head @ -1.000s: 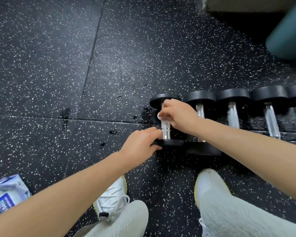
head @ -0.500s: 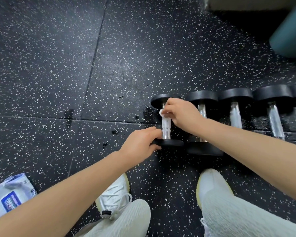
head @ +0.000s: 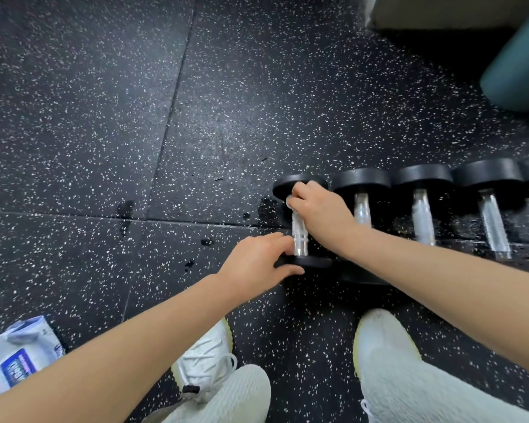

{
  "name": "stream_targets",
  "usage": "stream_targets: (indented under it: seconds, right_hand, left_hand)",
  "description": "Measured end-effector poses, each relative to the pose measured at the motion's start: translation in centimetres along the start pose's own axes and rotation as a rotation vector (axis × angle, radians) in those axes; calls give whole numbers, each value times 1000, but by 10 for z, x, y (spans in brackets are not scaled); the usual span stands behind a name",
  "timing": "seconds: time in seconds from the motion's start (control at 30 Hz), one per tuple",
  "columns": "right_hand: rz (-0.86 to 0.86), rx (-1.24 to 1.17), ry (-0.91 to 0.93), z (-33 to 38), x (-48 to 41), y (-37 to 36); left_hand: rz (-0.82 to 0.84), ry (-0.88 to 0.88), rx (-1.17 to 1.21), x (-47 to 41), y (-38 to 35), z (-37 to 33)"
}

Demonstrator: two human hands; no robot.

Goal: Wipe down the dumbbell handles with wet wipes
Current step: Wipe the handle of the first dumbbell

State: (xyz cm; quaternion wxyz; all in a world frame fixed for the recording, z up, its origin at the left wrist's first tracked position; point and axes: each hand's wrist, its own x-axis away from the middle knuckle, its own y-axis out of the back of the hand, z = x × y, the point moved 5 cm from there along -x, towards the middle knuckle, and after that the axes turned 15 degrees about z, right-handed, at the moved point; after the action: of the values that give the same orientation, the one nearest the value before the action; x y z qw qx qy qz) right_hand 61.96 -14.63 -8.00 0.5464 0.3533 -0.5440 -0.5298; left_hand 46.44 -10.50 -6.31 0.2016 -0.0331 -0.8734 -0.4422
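Observation:
Several black dumbbells with chrome handles lie in a row on the speckled rubber floor. My left hand (head: 257, 257) grips the near black head of the leftmost dumbbell (head: 300, 236). My right hand (head: 321, 212) is curled round the far end of that dumbbell's chrome handle, with a white wet wipe (head: 288, 202) pressed under its fingers; only an edge of the wipe shows. The near part of the handle is bare and shiny.
A white and blue wet wipe pack (head: 16, 358) lies on the floor at the lower left. The second dumbbell (head: 362, 203) lies close beside the first. My white shoes (head: 208, 355) stand just below the dumbbells. A teal object (head: 519, 68) fills the upper right.
My right hand with the wipe has slid along the handle away from me, toward the far head. My left hand has stayed on the near head.

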Motion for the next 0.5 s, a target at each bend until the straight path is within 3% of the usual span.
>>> stream_targets:
  seconds: [0.23,0.37,0.5]
  right_hand:
    - [31,-53,143,14,36,-7]
    - [-5,45,15,2,5,0]
    - [-55,-24,-47,-1,2,-2]
  left_hand:
    - [27,-8,-54,1,-9,7]
    - [58,2,-80,1,-8,6]
    - [32,-9,-15,6,-6,5]
